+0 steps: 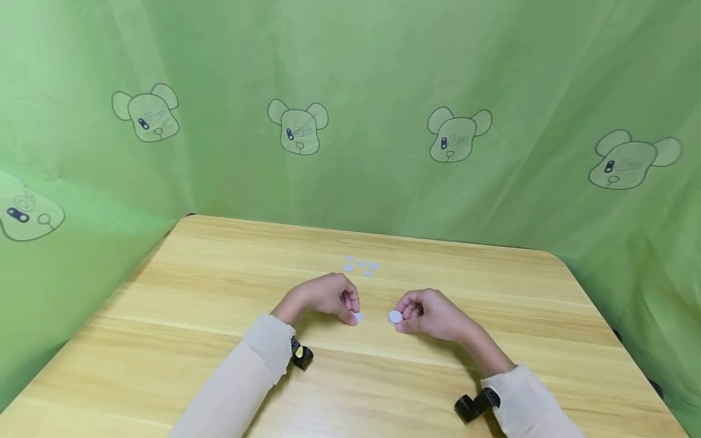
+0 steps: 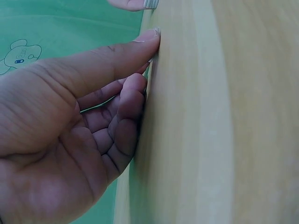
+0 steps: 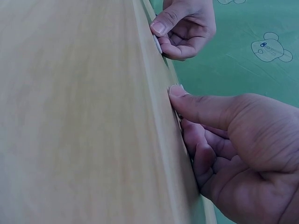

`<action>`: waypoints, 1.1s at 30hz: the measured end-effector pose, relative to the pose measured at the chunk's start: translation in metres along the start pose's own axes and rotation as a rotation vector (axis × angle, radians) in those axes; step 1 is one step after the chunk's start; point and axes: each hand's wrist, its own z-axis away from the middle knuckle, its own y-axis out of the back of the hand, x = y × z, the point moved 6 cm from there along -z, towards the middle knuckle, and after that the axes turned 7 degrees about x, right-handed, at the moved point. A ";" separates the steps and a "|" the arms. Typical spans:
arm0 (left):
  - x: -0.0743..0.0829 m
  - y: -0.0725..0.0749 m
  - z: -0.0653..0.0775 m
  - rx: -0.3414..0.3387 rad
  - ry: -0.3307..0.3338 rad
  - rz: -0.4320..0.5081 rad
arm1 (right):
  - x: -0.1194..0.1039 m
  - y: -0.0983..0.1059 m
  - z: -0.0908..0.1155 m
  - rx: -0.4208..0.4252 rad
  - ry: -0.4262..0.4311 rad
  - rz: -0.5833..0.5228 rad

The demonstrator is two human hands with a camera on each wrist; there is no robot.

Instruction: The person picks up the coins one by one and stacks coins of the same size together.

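In the head view my left hand [image 1: 330, 295] is low over the wooden table and pinches a thin white disc [image 1: 358, 317] between thumb and fingers. The disc's edge [image 3: 157, 44] shows at the fingertips in the right wrist view. Opposite it, a short gap away, my right hand [image 1: 435, 314] grips a small stack of white discs [image 1: 395, 316] by its side. Layered edges of this stack [image 2: 150, 4] appear at the top of the left wrist view. Both hands have their fingertips right at the table surface.
Several loose white discs [image 1: 361, 264] lie flat on the table [image 1: 350, 389] beyond the hands. Green cloth [image 1: 372, 194] printed with bear heads hangs behind and at both sides. Black wrist cameras [image 1: 302, 354] sit at the sleeve cuffs.
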 end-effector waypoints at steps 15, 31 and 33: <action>-0.001 0.003 0.002 0.009 0.003 -0.006 | -0.001 -0.001 -0.004 -0.015 0.024 0.005; 0.001 0.001 0.001 0.007 0.029 -0.012 | 0.002 0.016 -0.006 -0.160 0.006 -0.094; 0.000 0.001 0.001 0.007 0.030 -0.010 | 0.002 0.020 -0.009 -0.158 0.006 -0.084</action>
